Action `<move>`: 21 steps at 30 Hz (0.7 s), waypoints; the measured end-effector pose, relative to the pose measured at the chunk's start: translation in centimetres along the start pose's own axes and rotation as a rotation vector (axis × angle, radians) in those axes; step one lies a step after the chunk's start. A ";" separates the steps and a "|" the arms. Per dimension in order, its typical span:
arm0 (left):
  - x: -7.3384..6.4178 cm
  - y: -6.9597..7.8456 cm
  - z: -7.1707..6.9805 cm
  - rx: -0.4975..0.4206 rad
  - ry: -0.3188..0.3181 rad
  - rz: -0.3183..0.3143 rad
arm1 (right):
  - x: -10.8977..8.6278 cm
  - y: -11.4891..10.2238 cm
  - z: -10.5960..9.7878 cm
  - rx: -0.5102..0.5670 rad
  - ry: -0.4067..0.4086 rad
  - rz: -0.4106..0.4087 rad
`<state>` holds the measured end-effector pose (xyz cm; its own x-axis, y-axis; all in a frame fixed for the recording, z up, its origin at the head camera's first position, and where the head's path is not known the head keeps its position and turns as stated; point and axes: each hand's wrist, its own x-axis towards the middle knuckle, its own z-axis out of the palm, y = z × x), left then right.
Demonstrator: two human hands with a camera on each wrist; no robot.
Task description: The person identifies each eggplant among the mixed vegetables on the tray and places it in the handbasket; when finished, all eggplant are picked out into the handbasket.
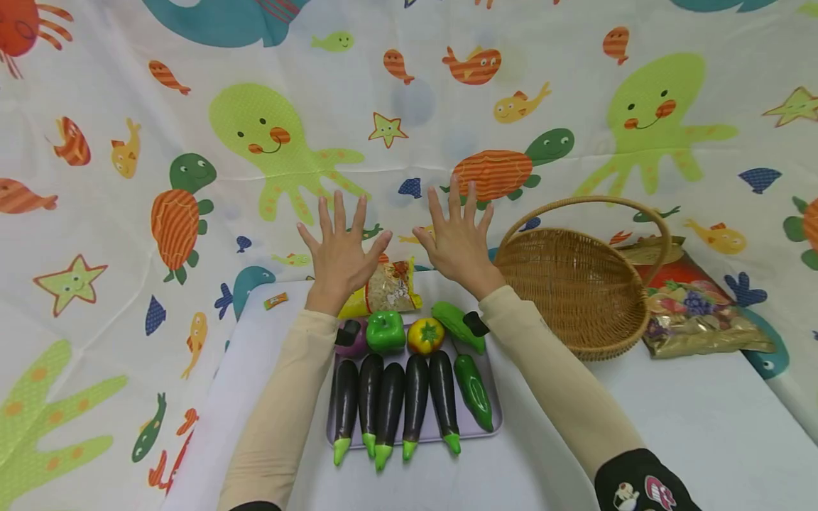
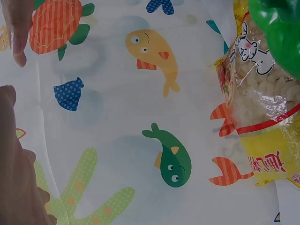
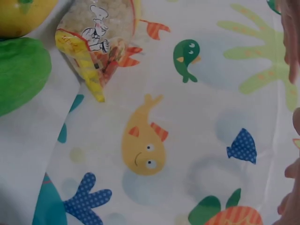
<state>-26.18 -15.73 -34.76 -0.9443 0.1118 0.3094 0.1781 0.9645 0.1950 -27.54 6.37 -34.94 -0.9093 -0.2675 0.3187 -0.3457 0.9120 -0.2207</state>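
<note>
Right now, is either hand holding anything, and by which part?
Nothing is held: the left hand and the right hand are both empty and spread open.

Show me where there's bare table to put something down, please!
The biggest bare patch of table is right of the tray, in front of the basket and fruit-printed bag. A smaller one lies left of the tray, in front of the little orange packet. Sleeves cross over both. The tray is crowded with vegetables.

Ten fingers [image 1: 339, 216] show. On their near side: one tray [image 1: 431, 419], five eggplants [image 1: 390, 411], one bell pepper [image 1: 385, 331], one yellow vegetable [image 1: 426, 336], two elongated green vegetables [image 1: 473, 392], one purple vegetable [image 1: 357, 345], one clear-and-yellow bag [image 1: 393, 287]. Right of them: one basket [image 1: 569, 284], one red-and-gold bag [image 1: 693, 312]. Left: one small packet [image 1: 276, 301].
</note>
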 end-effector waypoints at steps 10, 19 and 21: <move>-1.0 0.2 0.1 -0.087 0.038 -0.013 | -1.2 0.1 -0.3 0.038 0.041 -0.046; -10.0 -3.0 0.1 -0.435 -0.015 -0.212 | -13.3 -0.4 -1.2 0.253 0.093 -0.115; -12.3 -4.3 0.8 -0.451 -0.047 -0.288 | -16.4 -0.8 -0.3 0.243 0.052 -0.095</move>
<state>-15.54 -21.07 -40.18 -0.9820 -0.1213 0.1450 0.0020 0.7602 0.6497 -12.33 10.15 -39.67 -0.8594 -0.3261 0.3939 -0.4797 0.7808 -0.4002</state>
